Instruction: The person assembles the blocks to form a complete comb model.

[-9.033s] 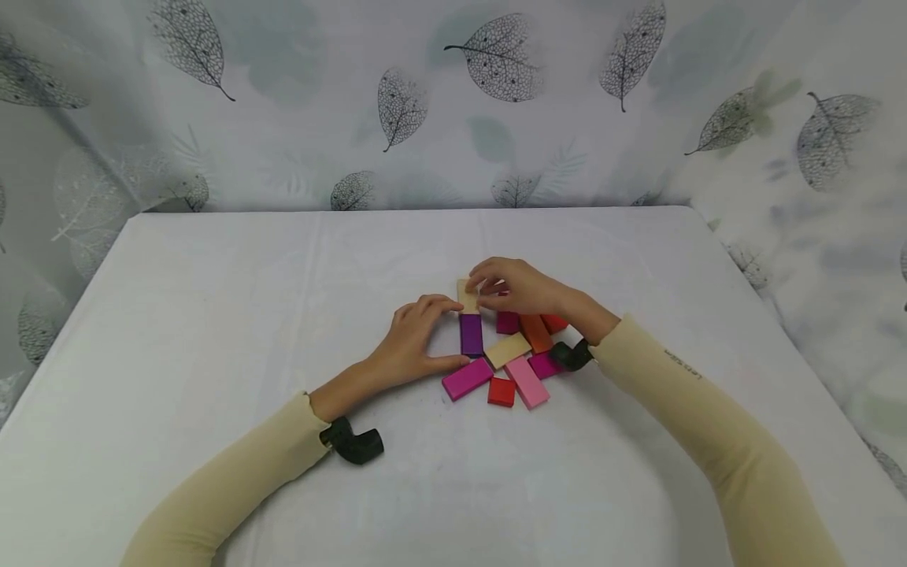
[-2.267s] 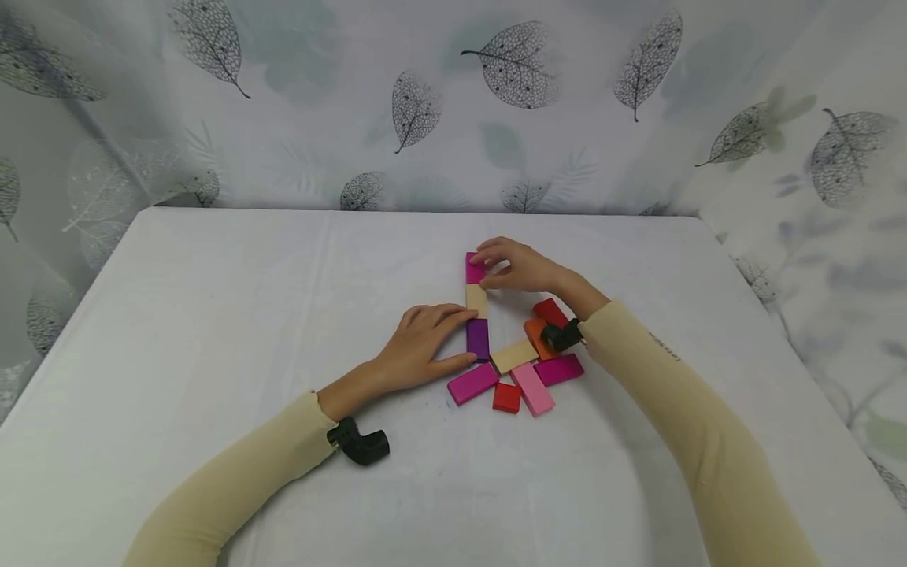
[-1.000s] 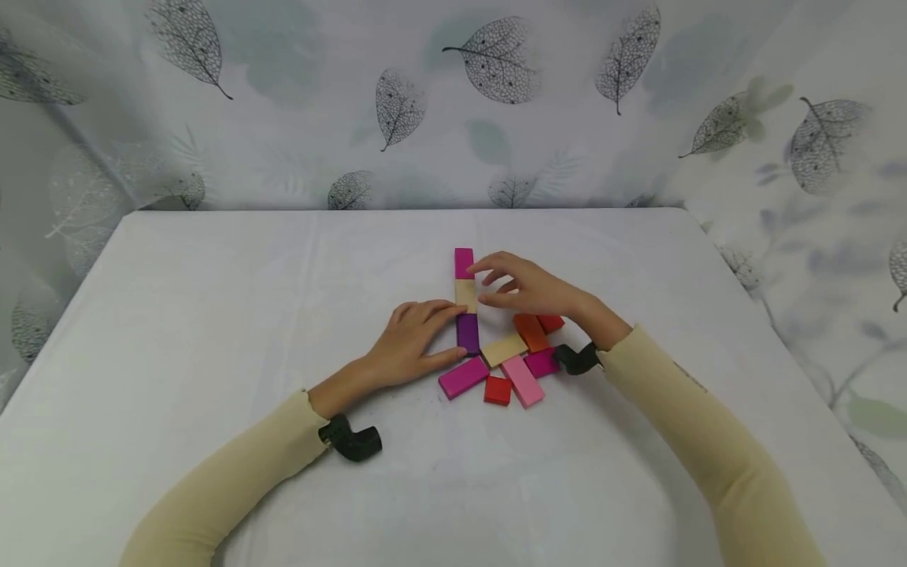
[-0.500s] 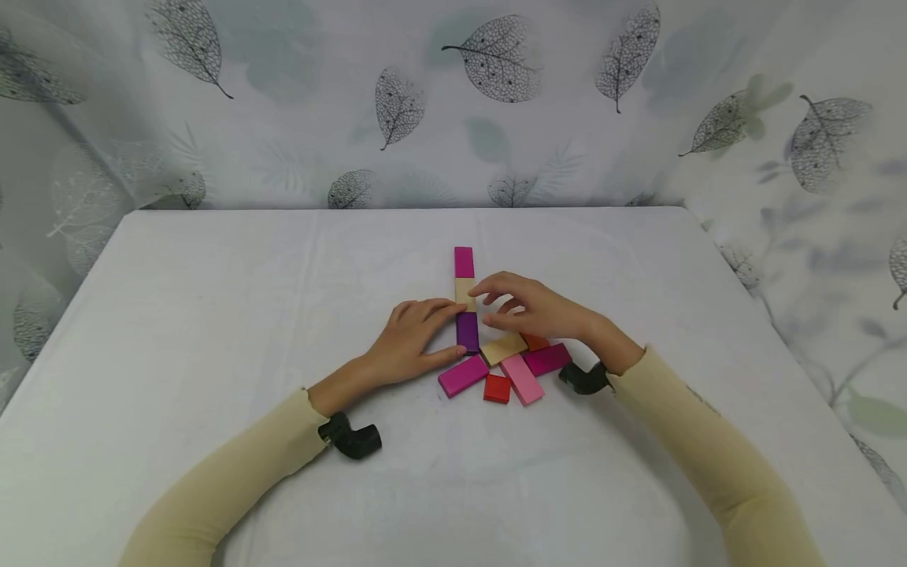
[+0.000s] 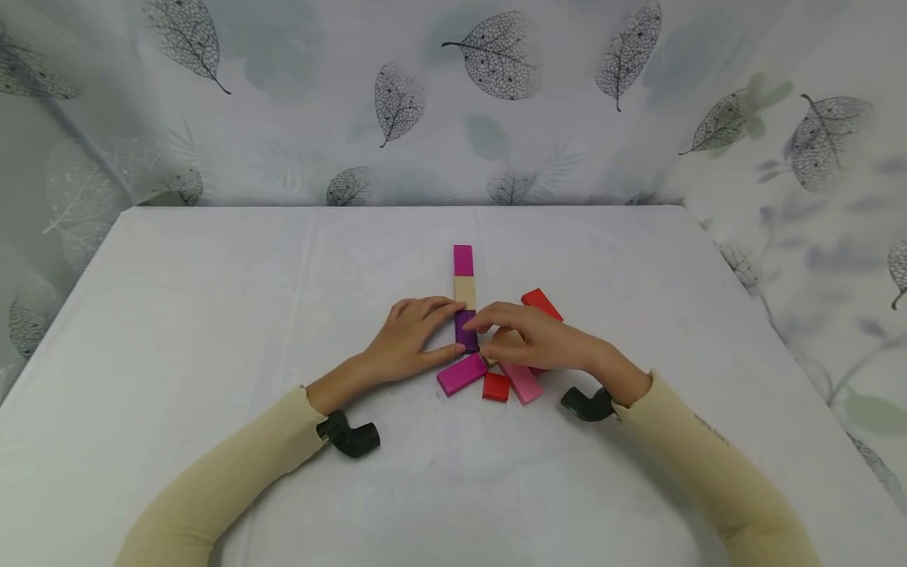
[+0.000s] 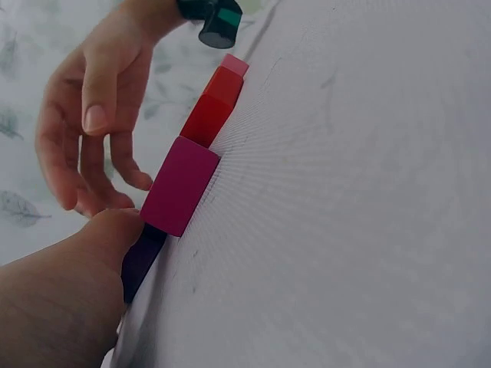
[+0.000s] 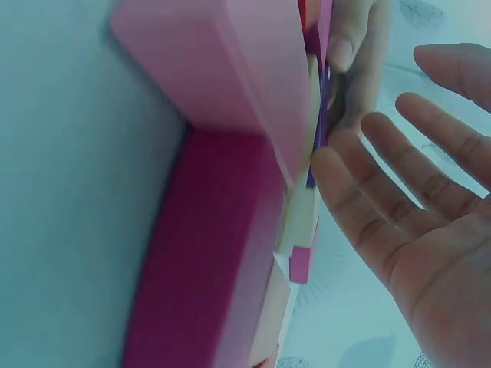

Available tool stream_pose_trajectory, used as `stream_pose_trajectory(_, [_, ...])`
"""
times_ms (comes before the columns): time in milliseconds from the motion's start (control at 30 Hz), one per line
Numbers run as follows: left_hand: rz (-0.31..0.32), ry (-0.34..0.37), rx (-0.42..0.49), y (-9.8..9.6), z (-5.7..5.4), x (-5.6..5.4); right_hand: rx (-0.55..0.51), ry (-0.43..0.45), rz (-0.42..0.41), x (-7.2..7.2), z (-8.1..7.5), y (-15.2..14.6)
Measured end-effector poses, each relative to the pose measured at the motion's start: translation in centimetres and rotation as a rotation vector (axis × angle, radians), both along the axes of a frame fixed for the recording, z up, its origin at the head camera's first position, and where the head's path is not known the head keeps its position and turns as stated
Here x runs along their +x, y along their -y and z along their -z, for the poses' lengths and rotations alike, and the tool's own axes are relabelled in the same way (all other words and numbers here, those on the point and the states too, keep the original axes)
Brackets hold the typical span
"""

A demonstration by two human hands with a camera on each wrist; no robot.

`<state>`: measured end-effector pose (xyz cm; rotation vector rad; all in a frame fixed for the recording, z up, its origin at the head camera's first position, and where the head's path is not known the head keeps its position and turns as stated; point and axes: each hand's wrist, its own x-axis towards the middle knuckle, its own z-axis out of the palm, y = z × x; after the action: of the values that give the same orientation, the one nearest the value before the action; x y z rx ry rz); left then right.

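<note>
A straight row of blocks runs away from me in the head view: a purple block [image 5: 466, 335], a beige block [image 5: 464, 290] and a magenta block [image 5: 464, 260] at the far end. My left hand [image 5: 407, 339] rests along the row's left side, index fingertip where purple meets beige, thumb by the purple block's near end. Right of the purple block, my right hand [image 5: 549, 337] hovers over loose blocks with bent, parted fingers; the right wrist view shows its palm bare. It hides most of a second beige block [image 5: 489, 359] and all of the orange one.
Near the row's foot lie another magenta block [image 5: 460, 373], a small red block [image 5: 496, 387] and a pink block [image 5: 523, 383]. A longer red block [image 5: 542, 303] shows beyond my right hand. Everything lies on a white-covered table [image 5: 248, 299] before a leaf-print curtain [image 5: 283, 102].
A magenta block from the loose pile has joined the row's far end. My right hand has let go of it and come back toward me over the pile; the left has barely moved.
</note>
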<state>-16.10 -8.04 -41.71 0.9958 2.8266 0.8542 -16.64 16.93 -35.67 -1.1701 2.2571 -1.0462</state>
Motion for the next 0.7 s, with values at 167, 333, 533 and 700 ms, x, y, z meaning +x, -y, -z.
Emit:
stream_pose_trajectory(167, [-0.001,-0.008,-0.002,0.0,0.0,0.0,-0.020,0.036,-0.028,0.8,0.4,0.2])
stream_pose_trajectory(333, [0.002,-0.008,0.001,-0.1,0.1,0.0,-0.022,0.047,-0.051,1.3,0.7,0.2])
stream_pose_trajectory(533, [-0.001,-0.002,-0.002,-0.1,0.1,0.1,-0.002,-0.039,-0.052,1.5,1.3,0.2])
stream_pose_trajectory(700, [-0.008,-0.012,-0.006,-0.1,0.2,0.0,0.000,-0.119,-0.052,1.7,1.5,0.4])
